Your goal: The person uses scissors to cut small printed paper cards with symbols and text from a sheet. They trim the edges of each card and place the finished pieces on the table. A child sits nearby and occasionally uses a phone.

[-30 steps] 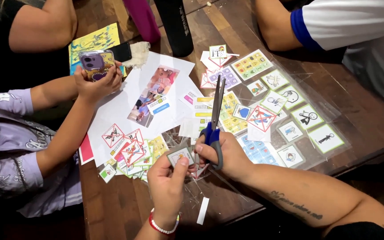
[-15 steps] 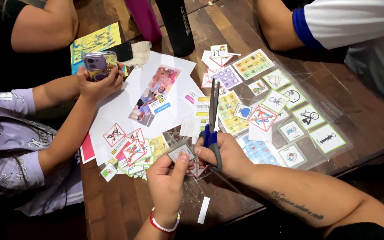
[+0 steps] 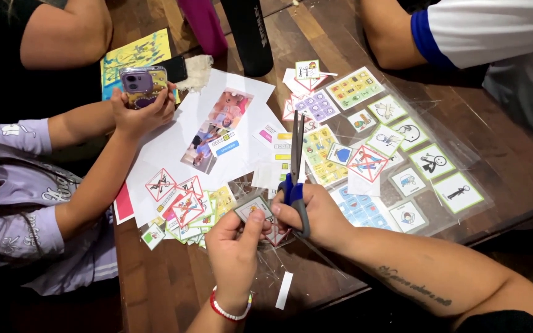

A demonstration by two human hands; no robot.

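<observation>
Cards crowd the wooden table [image 3: 155,290]: a loose heap of cut picture cards [image 3: 183,209] lies just left of the hands, a white printed sheet [image 3: 217,132] lies beyond them, and a clear laminated sheet [image 3: 414,160] of green-edged picture squares spreads to the right; a dark bottle [image 3: 248,34] and a magenta one [image 3: 202,24] stand at the far edge; another person's hand [image 3: 140,114] holds a purple phone [image 3: 138,80] over the left side, and a second person's arm in a white sleeve [image 3: 482,28] rests at the far right; a white paper strip [image 3: 284,290] lies near the table's front edge, amid clear offcuts. Left hand [image 3: 232,246], with a red-and-white bracelet at the wrist, has its fingers pinched narrowly on a small grey-bordered card [image 3: 253,208], held just above the table beside the heap; right hand [image 3: 316,216] is closed through the blue handles of the scissors [image 3: 295,166], whose blades point away over the sheets and look nearly together; the two hands touch at the card.
</observation>
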